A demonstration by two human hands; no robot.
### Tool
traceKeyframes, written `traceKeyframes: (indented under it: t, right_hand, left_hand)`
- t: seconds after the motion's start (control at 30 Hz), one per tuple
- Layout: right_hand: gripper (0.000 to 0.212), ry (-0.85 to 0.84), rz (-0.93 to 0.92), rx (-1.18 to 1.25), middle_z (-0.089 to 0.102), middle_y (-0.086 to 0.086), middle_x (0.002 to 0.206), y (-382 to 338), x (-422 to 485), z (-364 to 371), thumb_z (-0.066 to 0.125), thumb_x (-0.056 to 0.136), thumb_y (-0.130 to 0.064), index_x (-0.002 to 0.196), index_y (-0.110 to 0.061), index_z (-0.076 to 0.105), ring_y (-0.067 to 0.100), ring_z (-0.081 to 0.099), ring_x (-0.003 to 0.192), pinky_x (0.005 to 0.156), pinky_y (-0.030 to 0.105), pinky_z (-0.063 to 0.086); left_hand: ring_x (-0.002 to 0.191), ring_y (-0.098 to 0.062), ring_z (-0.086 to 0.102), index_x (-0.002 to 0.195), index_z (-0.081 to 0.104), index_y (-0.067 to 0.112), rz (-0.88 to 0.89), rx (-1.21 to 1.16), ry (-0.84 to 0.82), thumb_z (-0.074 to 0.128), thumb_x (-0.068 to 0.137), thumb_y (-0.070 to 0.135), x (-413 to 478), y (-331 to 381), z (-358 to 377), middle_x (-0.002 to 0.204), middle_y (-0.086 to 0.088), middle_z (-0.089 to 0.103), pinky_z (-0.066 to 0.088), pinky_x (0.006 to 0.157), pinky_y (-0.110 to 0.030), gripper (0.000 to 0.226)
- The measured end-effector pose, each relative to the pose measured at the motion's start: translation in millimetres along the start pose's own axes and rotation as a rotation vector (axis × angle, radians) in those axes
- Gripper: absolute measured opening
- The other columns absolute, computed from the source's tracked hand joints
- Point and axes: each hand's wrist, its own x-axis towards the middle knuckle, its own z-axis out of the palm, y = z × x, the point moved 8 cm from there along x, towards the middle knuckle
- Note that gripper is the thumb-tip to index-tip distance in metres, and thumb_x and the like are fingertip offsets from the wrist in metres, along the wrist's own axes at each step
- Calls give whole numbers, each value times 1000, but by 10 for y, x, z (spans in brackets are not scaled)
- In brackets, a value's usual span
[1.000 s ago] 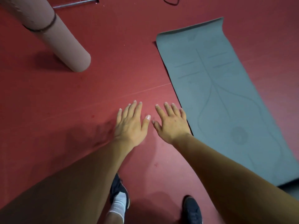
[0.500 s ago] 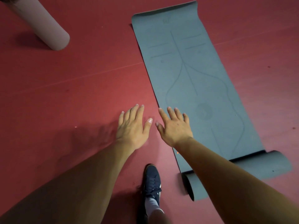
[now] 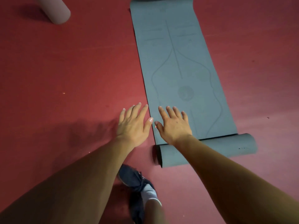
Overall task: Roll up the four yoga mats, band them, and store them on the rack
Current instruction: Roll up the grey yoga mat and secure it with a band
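Dim, warm light puts a red cast over everything. The floor is brightest in a soft patch just left of the grey mat and darkens toward the corners. A broad, soft-edged shadow lies left of the left hand, away from the grey mat, so the light comes from the mat's side. The rolled pink mat throws its shadow leftward too. The grey mat's printed lines are faint. Below its rolled end the shoe is smeared by motion blur, as is the roll's left edge. The forearms are dark, nearly without detail. The mat's long edges lean with wide-angle distortion.
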Motion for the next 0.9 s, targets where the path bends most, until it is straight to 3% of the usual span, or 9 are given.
traceKeyframes:
  t: [0.3, 0.63, 0.9]
  right_hand:
    - [66, -77, 32, -8, 20, 6, 168, 1163, -712, 679, 28, 106, -54, 163, -26, 11, 29, 10, 156, 123, 53, 8]
    - [64, -151, -25, 13, 27, 11, 166, 2999, -688, 1558, 33, 105, -50, 161, -22, 21, 33, 16, 154, 121, 54, 11]
    - [56, -228, -40, 15, 17, 7, 169, 3896, -435, 2523, 30, 107, -44, 160, -25, 25, 31, 12, 155, 122, 54, 11]
  left_hand:
    - [152, -18, 17, 159, 23, 28, -34, 5, -71, 28, 104, 51, -460, 953, 976, 166, 4, 20, 4, 124, -43, 59]
    - [147, -28, 30, 156, 33, 23, -219, -14, -80, 36, 103, 45, 59, 1989, 2557, 163, -4, 31, 16, 121, -44, 58]
    - [146, -28, 31, 155, 36, 25, -168, -22, -102, 39, 104, 45, 496, 2499, 3775, 163, -4, 32, 16, 122, -45, 55]
